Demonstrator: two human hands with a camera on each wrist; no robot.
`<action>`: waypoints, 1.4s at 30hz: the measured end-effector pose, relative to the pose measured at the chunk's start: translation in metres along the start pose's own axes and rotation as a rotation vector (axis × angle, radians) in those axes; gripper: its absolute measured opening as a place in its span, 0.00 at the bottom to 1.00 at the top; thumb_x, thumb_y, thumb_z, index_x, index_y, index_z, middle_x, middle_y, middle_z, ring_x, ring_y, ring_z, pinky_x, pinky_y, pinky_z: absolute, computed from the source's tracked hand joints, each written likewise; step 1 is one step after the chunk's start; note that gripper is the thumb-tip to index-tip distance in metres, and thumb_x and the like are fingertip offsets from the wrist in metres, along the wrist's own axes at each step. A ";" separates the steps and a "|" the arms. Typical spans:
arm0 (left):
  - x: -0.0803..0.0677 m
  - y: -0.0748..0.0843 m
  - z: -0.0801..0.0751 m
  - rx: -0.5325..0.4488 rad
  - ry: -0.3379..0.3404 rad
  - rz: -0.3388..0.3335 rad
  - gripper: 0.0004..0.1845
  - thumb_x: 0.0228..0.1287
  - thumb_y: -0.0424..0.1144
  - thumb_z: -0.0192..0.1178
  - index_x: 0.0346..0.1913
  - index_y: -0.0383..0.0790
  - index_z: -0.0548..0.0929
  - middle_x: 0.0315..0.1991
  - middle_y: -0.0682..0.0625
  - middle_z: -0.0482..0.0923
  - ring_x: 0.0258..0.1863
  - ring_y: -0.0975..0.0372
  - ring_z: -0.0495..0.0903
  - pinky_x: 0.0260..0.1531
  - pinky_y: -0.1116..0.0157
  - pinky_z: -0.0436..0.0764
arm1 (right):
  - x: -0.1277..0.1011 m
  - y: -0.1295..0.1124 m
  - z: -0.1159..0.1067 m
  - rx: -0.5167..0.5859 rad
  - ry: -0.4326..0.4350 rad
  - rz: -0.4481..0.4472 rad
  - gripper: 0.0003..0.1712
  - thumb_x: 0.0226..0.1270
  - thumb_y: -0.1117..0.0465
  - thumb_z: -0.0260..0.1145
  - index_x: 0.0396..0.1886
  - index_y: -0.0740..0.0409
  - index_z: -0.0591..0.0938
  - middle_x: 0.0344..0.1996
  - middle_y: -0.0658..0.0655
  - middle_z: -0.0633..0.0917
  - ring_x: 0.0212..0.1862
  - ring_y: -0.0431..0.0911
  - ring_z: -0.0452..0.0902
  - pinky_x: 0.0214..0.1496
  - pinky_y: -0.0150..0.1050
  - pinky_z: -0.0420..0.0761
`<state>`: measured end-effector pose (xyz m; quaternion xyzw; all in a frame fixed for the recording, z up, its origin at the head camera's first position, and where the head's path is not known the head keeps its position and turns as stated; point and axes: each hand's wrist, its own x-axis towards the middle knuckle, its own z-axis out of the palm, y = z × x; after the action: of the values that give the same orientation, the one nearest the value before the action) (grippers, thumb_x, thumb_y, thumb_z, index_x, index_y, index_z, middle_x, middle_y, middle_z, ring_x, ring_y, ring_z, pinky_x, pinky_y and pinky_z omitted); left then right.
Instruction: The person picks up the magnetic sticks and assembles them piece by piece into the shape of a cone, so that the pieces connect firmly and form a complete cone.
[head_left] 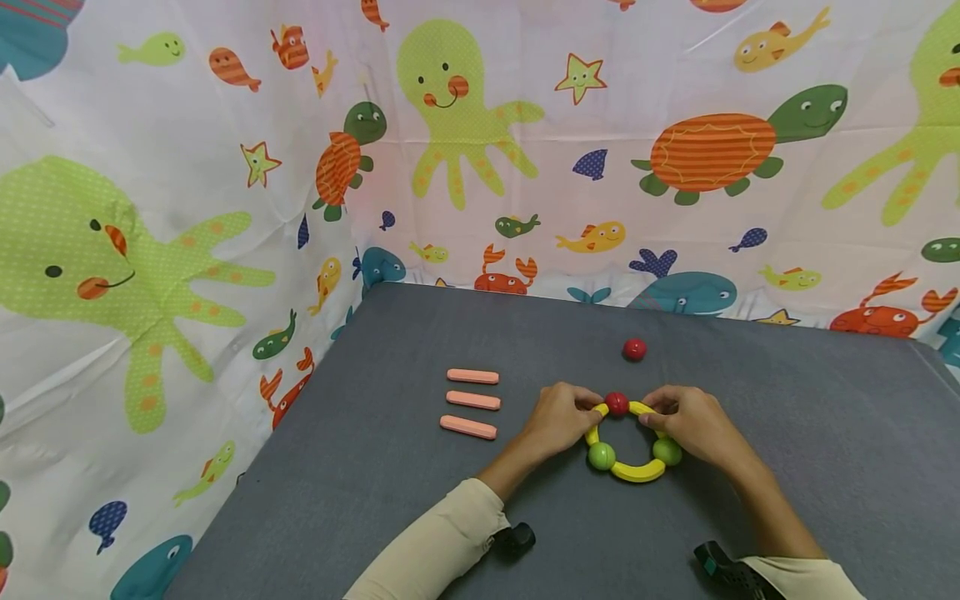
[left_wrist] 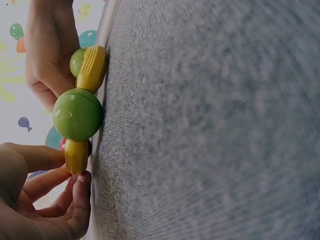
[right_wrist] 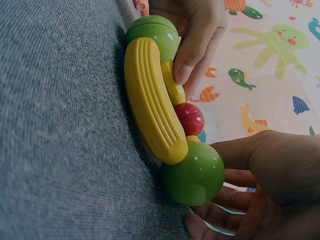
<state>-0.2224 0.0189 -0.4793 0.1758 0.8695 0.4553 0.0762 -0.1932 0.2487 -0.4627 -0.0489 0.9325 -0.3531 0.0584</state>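
Note:
A ring of yellow curved sticks joined by balls lies on the grey table. Its red ball (head_left: 617, 404) is at the far side, with one green ball (head_left: 601, 456) at lower left and another green ball (head_left: 667, 452) at lower right. One curved yellow stick (head_left: 638, 472) forms the near side. My left hand (head_left: 557, 418) pinches the left yellow stick (left_wrist: 76, 156) between thumb and fingers. On the other side, my right hand (head_left: 695, 423) holds the right yellow stick (head_left: 641, 408), partly hidden by its fingers. In the right wrist view, a green ball (right_wrist: 194, 175) covers its grip.
A loose red ball (head_left: 634, 349) lies beyond the ring. Left of the left hand, three salmon-pink sticks (head_left: 473, 401) lie in a row on the grey table (head_left: 360, 467). A curtain (head_left: 480, 242) printed with sea animals hangs behind and at the left.

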 end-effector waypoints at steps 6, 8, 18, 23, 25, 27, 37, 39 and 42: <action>0.000 -0.001 0.000 -0.002 0.004 0.008 0.09 0.70 0.36 0.71 0.50 0.42 0.94 0.39 0.57 0.90 0.34 0.74 0.80 0.35 0.74 0.79 | 0.001 0.001 0.000 -0.007 0.002 -0.001 0.15 0.73 0.56 0.73 0.49 0.62 0.89 0.35 0.53 0.87 0.36 0.46 0.78 0.35 0.39 0.77; 0.001 -0.002 0.000 -0.003 0.002 0.013 0.09 0.70 0.36 0.71 0.50 0.42 0.94 0.39 0.57 0.90 0.34 0.74 0.80 0.35 0.74 0.79 | 0.001 0.001 0.000 -0.011 0.015 -0.018 0.16 0.73 0.56 0.73 0.52 0.63 0.88 0.38 0.56 0.89 0.39 0.48 0.81 0.38 0.40 0.79; -0.001 -0.005 -0.002 -0.027 -0.008 0.050 0.11 0.74 0.38 0.68 0.54 0.42 0.92 0.46 0.55 0.91 0.41 0.73 0.82 0.41 0.74 0.80 | 0.002 -0.003 0.009 -0.035 0.066 -0.225 0.22 0.73 0.63 0.73 0.64 0.59 0.86 0.61 0.64 0.85 0.62 0.63 0.81 0.62 0.68 0.77; -0.006 -0.008 -0.006 -0.088 -0.014 0.079 0.12 0.75 0.37 0.67 0.55 0.40 0.91 0.48 0.53 0.91 0.43 0.72 0.83 0.45 0.73 0.82 | 0.005 -0.003 0.012 -0.032 0.046 -0.288 0.21 0.73 0.66 0.72 0.64 0.58 0.86 0.62 0.63 0.85 0.65 0.64 0.78 0.65 0.70 0.74; -0.009 -0.008 -0.009 -0.119 -0.013 0.087 0.12 0.75 0.36 0.66 0.56 0.38 0.91 0.50 0.51 0.91 0.45 0.71 0.84 0.46 0.73 0.82 | 0.005 -0.004 0.013 -0.041 0.059 -0.291 0.20 0.73 0.66 0.71 0.63 0.57 0.87 0.60 0.63 0.86 0.63 0.63 0.80 0.64 0.69 0.76; -0.013 -0.008 -0.013 -0.144 -0.011 0.095 0.13 0.75 0.36 0.66 0.57 0.37 0.90 0.52 0.49 0.90 0.47 0.70 0.85 0.48 0.71 0.83 | 0.004 -0.004 0.014 -0.045 0.077 -0.287 0.19 0.73 0.67 0.71 0.61 0.58 0.88 0.58 0.62 0.87 0.60 0.61 0.82 0.62 0.66 0.79; -0.033 -0.013 -0.033 -0.180 -0.017 0.094 0.15 0.76 0.39 0.66 0.60 0.40 0.89 0.55 0.52 0.89 0.51 0.68 0.84 0.52 0.69 0.82 | 0.001 -0.004 0.009 -0.044 0.093 -0.216 0.16 0.72 0.67 0.72 0.57 0.57 0.89 0.53 0.59 0.88 0.46 0.50 0.83 0.45 0.44 0.83; -0.038 -0.016 -0.038 -0.183 -0.011 0.087 0.15 0.76 0.39 0.66 0.60 0.41 0.89 0.55 0.53 0.88 0.51 0.68 0.84 0.51 0.68 0.82 | 0.001 -0.005 0.007 -0.035 0.081 -0.178 0.17 0.72 0.65 0.73 0.58 0.57 0.89 0.53 0.60 0.87 0.43 0.48 0.82 0.40 0.39 0.82; -0.045 -0.020 -0.046 -0.193 0.004 0.079 0.15 0.75 0.39 0.67 0.60 0.41 0.89 0.55 0.54 0.88 0.51 0.67 0.85 0.51 0.68 0.83 | 0.000 -0.005 0.006 -0.022 0.063 -0.137 0.18 0.72 0.62 0.74 0.60 0.58 0.88 0.54 0.61 0.86 0.39 0.47 0.80 0.35 0.36 0.80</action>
<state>-0.1991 -0.0428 -0.4704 0.2008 0.8142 0.5399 0.0733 -0.1920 0.2414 -0.4635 -0.1021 0.9322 -0.3473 0.0041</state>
